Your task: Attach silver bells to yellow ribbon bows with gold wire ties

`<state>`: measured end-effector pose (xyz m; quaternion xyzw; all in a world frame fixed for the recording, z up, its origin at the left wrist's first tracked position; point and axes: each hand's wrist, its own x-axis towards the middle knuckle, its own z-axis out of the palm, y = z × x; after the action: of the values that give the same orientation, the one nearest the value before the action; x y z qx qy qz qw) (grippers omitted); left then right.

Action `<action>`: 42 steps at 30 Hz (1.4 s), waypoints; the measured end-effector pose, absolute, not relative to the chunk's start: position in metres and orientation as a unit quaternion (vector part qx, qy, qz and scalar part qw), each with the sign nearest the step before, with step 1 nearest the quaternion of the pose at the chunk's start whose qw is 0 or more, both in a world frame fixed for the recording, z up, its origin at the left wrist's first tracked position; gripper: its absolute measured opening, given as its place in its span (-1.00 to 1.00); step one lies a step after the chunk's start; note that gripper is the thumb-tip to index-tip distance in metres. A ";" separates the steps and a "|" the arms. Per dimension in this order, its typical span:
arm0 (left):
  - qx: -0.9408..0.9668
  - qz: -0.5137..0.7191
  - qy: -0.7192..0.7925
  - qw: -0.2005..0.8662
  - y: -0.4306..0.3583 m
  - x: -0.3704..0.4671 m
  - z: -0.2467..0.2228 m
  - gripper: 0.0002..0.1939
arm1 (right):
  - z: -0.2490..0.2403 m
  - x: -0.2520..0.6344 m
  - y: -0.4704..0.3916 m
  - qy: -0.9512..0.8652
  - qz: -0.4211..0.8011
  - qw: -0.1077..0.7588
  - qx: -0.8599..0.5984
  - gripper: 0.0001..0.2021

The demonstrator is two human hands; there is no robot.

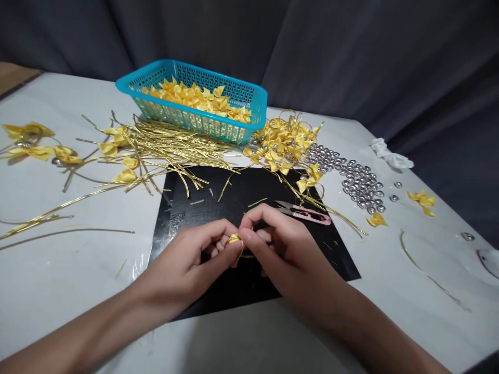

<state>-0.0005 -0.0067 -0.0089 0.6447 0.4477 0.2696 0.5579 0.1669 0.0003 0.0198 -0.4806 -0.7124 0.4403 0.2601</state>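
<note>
My left hand (198,254) and my right hand (278,241) meet over the black mat (210,208), thumbs and fingertips pinched together. Between them is a small yellow ribbon piece (234,238) with a thin gold cord looped around it. The left thumb and finger grip the ribbon piece, and the right thumb and forefinger pinch at the cord beside it. Most of the piece is hidden by the fingers. Beyond my right hand, pink-handled thread snips (307,214) lie on the mat with the blades pointing left.
A turquoise basket (187,115) of folded yellow ribbon pieces stands at the back. Many gold cords (175,145) lie before it. To its right are a heap of corded yellow bows (288,137), silver bells or beads (362,184) and crumpled white scraps (392,154). More bows (39,150) lie left.
</note>
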 end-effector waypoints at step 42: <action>0.645 0.253 0.478 0.540 -0.007 0.004 -0.004 -0.73 | 0.022 0.175 0.006 -0.812 0.291 0.224 -0.453 -0.87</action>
<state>0.0042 -0.0071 -0.0045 0.6450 0.4776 0.2529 0.5403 0.1751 0.0063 0.0217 -0.4532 -0.8121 0.2912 0.2244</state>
